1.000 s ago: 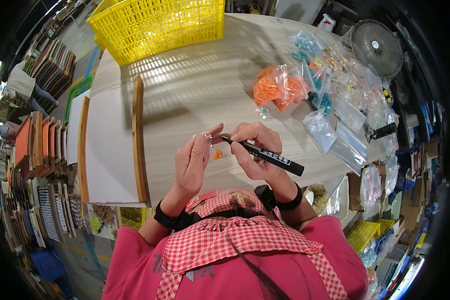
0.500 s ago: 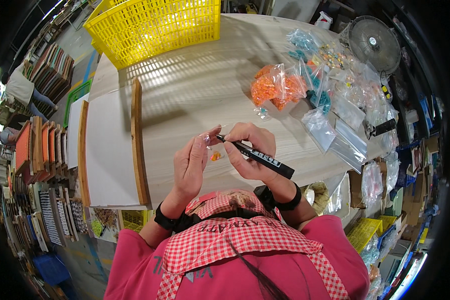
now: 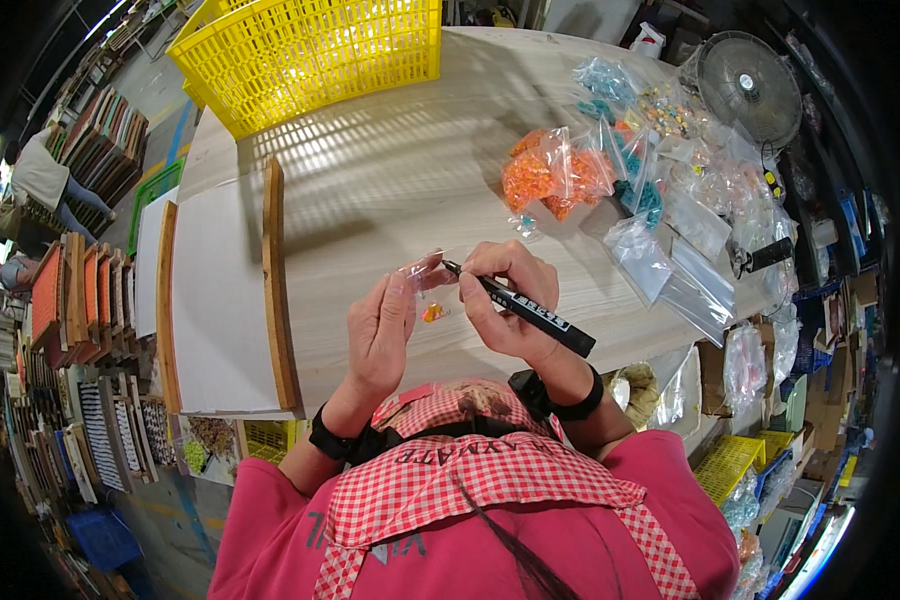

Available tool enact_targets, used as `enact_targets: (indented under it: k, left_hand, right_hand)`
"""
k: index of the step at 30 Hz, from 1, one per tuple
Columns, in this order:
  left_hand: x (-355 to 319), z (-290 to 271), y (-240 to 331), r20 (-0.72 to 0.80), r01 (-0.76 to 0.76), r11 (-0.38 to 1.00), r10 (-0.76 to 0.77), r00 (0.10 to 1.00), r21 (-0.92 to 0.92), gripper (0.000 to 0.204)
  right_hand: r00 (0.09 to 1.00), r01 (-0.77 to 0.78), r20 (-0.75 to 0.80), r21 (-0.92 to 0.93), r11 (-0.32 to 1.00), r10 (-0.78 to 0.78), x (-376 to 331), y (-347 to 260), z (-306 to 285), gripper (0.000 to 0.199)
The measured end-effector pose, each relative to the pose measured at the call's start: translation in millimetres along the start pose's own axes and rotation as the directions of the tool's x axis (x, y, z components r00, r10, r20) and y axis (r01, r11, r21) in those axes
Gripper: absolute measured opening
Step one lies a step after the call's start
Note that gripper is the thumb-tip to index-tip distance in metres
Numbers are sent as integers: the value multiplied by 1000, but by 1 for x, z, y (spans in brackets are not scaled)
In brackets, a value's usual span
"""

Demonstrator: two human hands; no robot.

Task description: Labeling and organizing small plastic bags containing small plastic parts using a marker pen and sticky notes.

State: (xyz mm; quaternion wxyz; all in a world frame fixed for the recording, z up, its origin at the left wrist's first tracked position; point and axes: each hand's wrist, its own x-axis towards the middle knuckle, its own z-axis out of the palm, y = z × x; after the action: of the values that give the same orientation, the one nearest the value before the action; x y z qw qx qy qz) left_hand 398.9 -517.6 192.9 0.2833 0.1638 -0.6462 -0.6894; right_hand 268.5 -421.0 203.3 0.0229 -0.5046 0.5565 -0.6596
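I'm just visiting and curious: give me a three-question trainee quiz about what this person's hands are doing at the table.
1. True or false: the right hand holds a black marker.
2. What does the left hand hold? A) a small clear bag with an orange piece inside B) a pair of scissors C) a roll of tape
3. Fill in: the big basket at the far end of the table is ___ in colour.

Key
1. True
2. A: small clear bag
3. yellow
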Motion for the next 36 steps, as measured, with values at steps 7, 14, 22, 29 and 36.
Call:
enact_targets:
  k: [7,14,22,29,36]
  left_hand:
    - [0,2,1,-3,-15,1000,15,1000,-18,40]
    - [2,1,-3,14,-40,998,41,999,-44,40]
    - [0,3,4,30,0,999,1,1000,-43,40]
    - [1,5,7,23,8,998,-6,1000,-63,41]
    - [2,0,5,71,7,999,-5,997,-32,43]
  right_hand:
    - [996,84,10,98,992,-85,1,1,0,12]
    - [989,139,49,41,989,-141,2,3,-3,12]
    - [996,86,3,44,995,-87,-2,2,-2,11]
    - [1000,-14,-13,22,1000,14,-6,4,-5,12]
    - [994,107,16,127,986,-109,-2,3,-6,11]
